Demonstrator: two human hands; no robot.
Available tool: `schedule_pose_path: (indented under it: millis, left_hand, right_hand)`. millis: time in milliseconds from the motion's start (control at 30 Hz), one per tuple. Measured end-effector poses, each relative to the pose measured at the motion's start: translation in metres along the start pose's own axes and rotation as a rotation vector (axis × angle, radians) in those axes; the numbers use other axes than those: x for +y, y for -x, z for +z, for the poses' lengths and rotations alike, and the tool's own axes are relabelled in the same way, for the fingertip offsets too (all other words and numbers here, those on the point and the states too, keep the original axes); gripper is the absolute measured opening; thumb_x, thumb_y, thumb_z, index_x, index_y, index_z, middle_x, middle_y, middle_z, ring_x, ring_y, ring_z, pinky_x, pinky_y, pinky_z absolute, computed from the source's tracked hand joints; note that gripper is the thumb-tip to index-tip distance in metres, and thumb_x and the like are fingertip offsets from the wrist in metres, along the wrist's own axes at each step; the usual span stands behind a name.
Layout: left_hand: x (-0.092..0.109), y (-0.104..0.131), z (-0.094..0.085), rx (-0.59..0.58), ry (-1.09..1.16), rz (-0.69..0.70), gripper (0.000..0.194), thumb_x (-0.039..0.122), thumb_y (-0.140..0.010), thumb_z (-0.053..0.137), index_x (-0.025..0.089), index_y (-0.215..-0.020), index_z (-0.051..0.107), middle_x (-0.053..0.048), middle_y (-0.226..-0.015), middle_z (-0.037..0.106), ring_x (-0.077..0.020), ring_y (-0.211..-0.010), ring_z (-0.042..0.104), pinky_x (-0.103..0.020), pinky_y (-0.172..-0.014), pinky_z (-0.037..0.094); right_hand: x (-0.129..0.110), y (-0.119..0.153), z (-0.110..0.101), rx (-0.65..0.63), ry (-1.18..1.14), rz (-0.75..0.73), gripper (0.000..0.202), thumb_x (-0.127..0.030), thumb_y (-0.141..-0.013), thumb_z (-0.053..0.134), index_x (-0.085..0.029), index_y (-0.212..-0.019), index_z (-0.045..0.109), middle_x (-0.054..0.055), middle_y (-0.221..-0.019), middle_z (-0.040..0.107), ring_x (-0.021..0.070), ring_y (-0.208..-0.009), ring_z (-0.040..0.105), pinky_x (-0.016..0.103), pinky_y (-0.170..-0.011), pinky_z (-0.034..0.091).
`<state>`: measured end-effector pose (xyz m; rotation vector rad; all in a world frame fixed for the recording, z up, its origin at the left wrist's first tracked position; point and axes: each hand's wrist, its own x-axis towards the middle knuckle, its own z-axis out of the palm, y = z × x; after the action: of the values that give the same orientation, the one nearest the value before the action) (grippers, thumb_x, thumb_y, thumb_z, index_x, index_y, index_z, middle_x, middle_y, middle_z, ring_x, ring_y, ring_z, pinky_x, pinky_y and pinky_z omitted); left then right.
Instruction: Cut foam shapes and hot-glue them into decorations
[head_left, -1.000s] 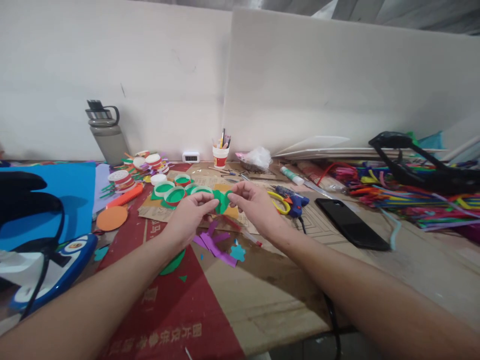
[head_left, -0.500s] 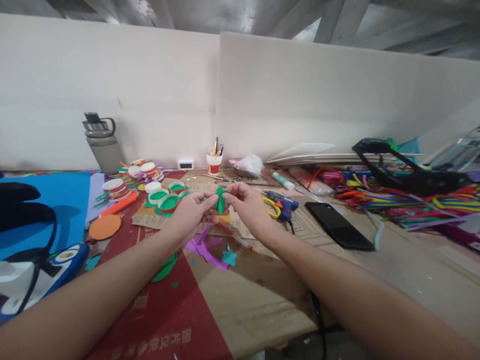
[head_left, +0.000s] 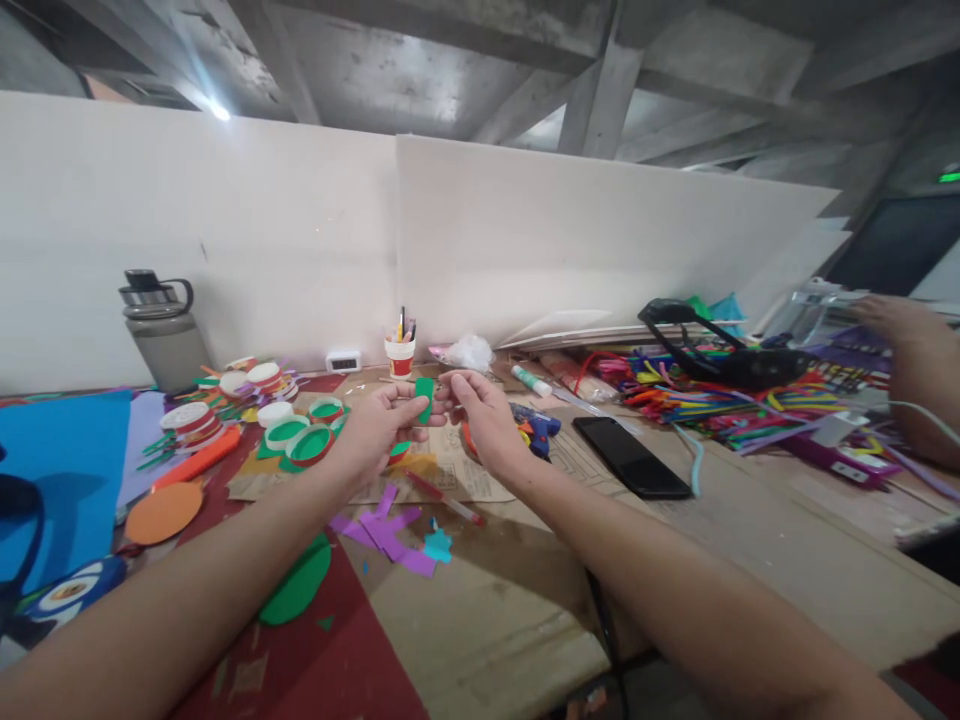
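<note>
My left hand (head_left: 375, 425) pinches a small green paper piece (head_left: 424, 392) between thumb and fingers, held upright above the table. My right hand (head_left: 484, 415) is just to the right of it, thumb and fingertips pressed together; whatever is between them, if anything, is too small to make out. Left of my hands stand several shallow red-and-white cups with green insides (head_left: 309, 444). Below them lie purple paper strips (head_left: 390, 535), a blue-green paper star (head_left: 438, 545) and a red pen (head_left: 469, 513). A large green paper round (head_left: 300, 585) is partly behind my left forearm.
A glue gun (head_left: 541, 430) and a black phone (head_left: 630, 458) lie to the right. Pipe cleaners (head_left: 682, 405) are heaped beyond the phone. A bottle (head_left: 161, 335) and a pen cup (head_left: 400, 355) stand at the back. Another person's hand (head_left: 896, 322) is at far right.
My right fingers have come away from the green paper piece, which stays in my left hand and now shows a flat rectangular face. The view has turned right and up, bringing another person's arm into sight.
</note>
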<state>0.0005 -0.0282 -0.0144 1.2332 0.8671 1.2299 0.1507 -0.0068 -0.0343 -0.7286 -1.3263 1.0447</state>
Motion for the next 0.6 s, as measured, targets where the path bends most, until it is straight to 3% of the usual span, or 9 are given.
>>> schedule_pose_path:
  millis: [133,267,600]
  left_hand:
    - [-0.004,0.005,-0.004,0.026,0.012,-0.035,0.027,0.024,-0.071,0.081,0.012,-0.087,0.062,-0.012,-0.088,0.074,-0.0165,-0.073,0.071,-0.019,-0.055,0.052]
    - [-0.013,0.008,-0.005,-0.004,0.020,-0.092,0.026,0.024,-0.073,0.079,0.012,-0.089,0.062,-0.010,-0.083,0.073,-0.0177,-0.074,0.072,-0.020,-0.055,0.053]
    - [-0.021,0.006,-0.006,-0.038,0.149,-0.103,0.012,0.023,-0.086,0.066,0.014,-0.088,0.059,-0.010,-0.086,0.073,-0.0176,-0.070,0.073,-0.020,-0.052,0.054]
  right_hand:
    - [-0.002,0.002,0.000,-0.047,0.088,-0.026,0.027,-0.042,-0.082,0.063,-0.019,-0.095,0.062,0.002,-0.086,0.064,0.0119,-0.070,0.054,0.024,-0.061,0.043]
    - [0.000,0.003,0.000,-0.048,0.161,-0.016,0.022,-0.039,-0.079,0.065,-0.019,-0.086,0.063,0.001,-0.080,0.063,0.0122,-0.067,0.051,0.026,-0.061,0.042]
    - [0.007,0.001,-0.002,0.019,0.172,-0.042,0.020,-0.038,-0.078,0.066,-0.019,-0.079,0.062,0.000,-0.075,0.062,0.0124,-0.068,0.053,0.027,-0.068,0.045]
